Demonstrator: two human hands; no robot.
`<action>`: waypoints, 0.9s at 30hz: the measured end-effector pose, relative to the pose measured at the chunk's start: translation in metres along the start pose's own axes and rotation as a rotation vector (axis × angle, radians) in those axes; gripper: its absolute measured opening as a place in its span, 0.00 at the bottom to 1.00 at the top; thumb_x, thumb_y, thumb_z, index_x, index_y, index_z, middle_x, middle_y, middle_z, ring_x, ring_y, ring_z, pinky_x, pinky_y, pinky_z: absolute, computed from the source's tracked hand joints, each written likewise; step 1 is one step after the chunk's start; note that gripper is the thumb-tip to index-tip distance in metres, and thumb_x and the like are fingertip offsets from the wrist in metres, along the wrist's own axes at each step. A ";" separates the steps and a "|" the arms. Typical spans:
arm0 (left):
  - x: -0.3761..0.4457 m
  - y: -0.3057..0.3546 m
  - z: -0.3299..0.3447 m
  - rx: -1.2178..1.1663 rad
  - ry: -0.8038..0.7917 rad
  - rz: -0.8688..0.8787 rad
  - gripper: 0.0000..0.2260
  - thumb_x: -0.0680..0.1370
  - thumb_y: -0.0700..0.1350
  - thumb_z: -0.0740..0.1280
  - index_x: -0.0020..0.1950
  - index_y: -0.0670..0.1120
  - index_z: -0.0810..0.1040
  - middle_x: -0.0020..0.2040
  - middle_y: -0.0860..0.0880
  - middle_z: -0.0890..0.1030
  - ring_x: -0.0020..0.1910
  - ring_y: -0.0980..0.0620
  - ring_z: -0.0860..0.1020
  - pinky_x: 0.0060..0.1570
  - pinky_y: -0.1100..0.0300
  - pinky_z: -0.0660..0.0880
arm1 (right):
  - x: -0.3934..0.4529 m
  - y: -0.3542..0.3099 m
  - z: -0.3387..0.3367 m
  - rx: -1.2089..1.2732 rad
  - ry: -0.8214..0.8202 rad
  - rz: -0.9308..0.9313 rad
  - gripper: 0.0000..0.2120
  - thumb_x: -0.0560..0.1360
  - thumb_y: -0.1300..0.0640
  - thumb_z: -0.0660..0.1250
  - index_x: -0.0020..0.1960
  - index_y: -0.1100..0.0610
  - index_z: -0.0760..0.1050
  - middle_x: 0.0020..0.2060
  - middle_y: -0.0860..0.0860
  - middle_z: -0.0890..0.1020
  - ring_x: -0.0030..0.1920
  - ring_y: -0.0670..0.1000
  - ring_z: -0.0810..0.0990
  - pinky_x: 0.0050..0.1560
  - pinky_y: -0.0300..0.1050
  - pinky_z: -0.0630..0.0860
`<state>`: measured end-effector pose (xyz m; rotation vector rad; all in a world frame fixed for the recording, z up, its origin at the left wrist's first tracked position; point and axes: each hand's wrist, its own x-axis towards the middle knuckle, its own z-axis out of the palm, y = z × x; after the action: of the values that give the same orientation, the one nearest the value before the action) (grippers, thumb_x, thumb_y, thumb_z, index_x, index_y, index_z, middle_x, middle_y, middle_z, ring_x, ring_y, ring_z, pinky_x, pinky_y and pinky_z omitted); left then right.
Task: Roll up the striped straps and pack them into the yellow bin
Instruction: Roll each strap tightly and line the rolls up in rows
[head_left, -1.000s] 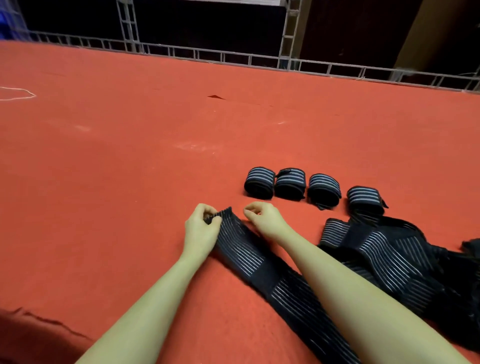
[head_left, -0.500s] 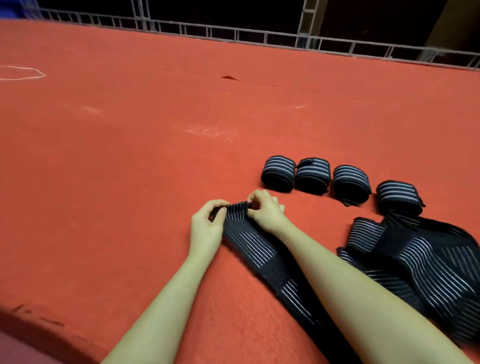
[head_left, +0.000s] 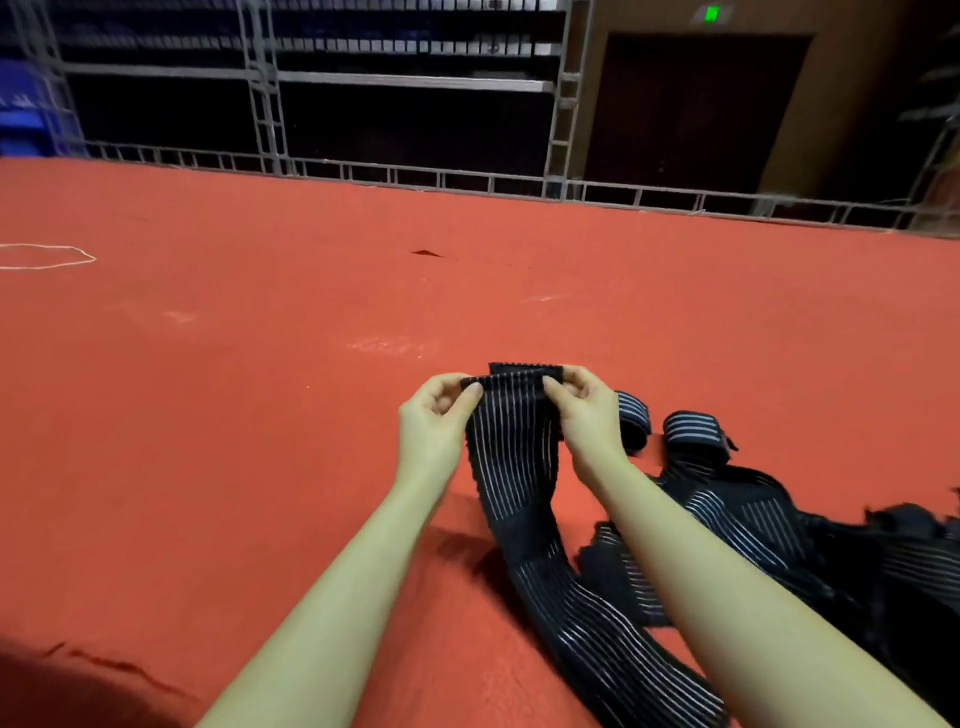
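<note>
A dark striped strap (head_left: 511, 457) hangs from both my hands, its top end folded over and lifted off the red carpet. My left hand (head_left: 434, 421) pinches the left corner of that end, and my right hand (head_left: 584, 410) pinches the right corner. The rest of the strap trails down toward me across the carpet. Two rolled straps show behind my right hand: one partly hidden (head_left: 631, 415), one in full view (head_left: 693, 431). A heap of loose striped straps (head_left: 779, 535) lies at the right. No yellow bin is in view.
Red carpet (head_left: 234, 415) covers the whole floor. A metal truss rail (head_left: 467, 182) runs along its far edge. A loop of white cord (head_left: 47, 257) lies at the far left. A dark doorway stands behind at the right.
Both hands have lifted the strap's end off the carpet and folded it over. The camera tilted up, so my right hand now hides some of the rolled straps.
</note>
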<state>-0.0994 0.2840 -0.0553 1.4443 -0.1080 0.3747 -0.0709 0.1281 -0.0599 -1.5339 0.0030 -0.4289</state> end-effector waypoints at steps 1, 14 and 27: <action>-0.003 0.013 0.007 -0.017 -0.026 0.013 0.04 0.76 0.39 0.68 0.46 0.48 0.80 0.39 0.49 0.81 0.39 0.56 0.79 0.42 0.62 0.77 | 0.000 -0.011 -0.006 -0.010 0.040 -0.032 0.04 0.77 0.65 0.65 0.49 0.59 0.77 0.37 0.52 0.82 0.38 0.48 0.81 0.39 0.42 0.76; -0.025 0.156 0.101 -0.168 -0.250 0.301 0.04 0.76 0.38 0.68 0.46 0.46 0.80 0.43 0.49 0.83 0.44 0.56 0.81 0.47 0.63 0.77 | -0.026 -0.177 -0.080 0.132 0.156 -0.341 0.08 0.77 0.67 0.62 0.46 0.56 0.75 0.34 0.48 0.81 0.30 0.42 0.79 0.32 0.37 0.75; -0.041 0.189 0.128 -0.095 -0.083 0.445 0.01 0.78 0.41 0.66 0.47 0.46 0.76 0.40 0.54 0.78 0.38 0.62 0.75 0.40 0.72 0.72 | -0.063 -0.213 -0.088 0.370 -0.029 -0.348 0.06 0.79 0.65 0.60 0.49 0.59 0.75 0.35 0.50 0.82 0.33 0.47 0.79 0.34 0.39 0.77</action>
<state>-0.1781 0.1656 0.1281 1.3361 -0.5136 0.6629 -0.2098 0.0649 0.1243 -1.1741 -0.3521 -0.6447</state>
